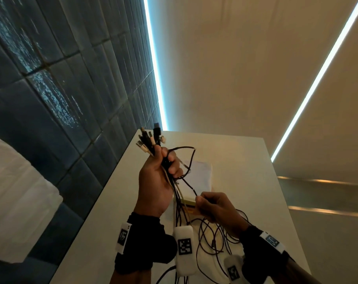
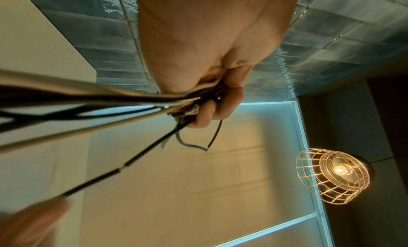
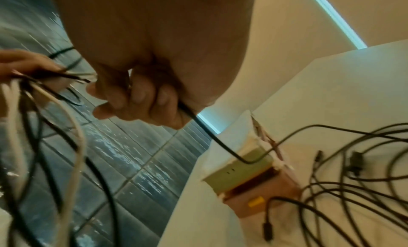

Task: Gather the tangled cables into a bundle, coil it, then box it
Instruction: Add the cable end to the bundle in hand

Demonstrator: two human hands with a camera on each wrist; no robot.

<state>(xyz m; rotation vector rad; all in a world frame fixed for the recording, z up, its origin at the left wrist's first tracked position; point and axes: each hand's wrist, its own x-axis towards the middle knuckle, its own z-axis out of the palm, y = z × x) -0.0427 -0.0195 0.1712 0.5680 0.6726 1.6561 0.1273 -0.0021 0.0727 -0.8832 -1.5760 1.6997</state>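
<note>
My left hand (image 1: 163,171) is raised above the table and grips a bundle of black and white cables (image 1: 175,193), with their plug ends (image 1: 150,140) fanned out above the fist. In the left wrist view the fingers (image 2: 212,109) curl round the same bundle (image 2: 110,100). Lower and to the right, my right hand (image 1: 204,201) pinches one dark cable (image 1: 189,184) that runs up into the bundle. In the right wrist view this cable (image 3: 212,137) leaves the fist (image 3: 141,97) and drops toward an open box (image 3: 249,177). The box (image 1: 200,177) sits on the table behind both hands.
Loose dark cables (image 1: 210,240) lie tangled on the white table (image 1: 245,160) near its front, also visible in the right wrist view (image 3: 353,181). A blue tiled wall (image 1: 61,99) runs along the left. A wire-cage lamp (image 2: 333,175) hangs overhead.
</note>
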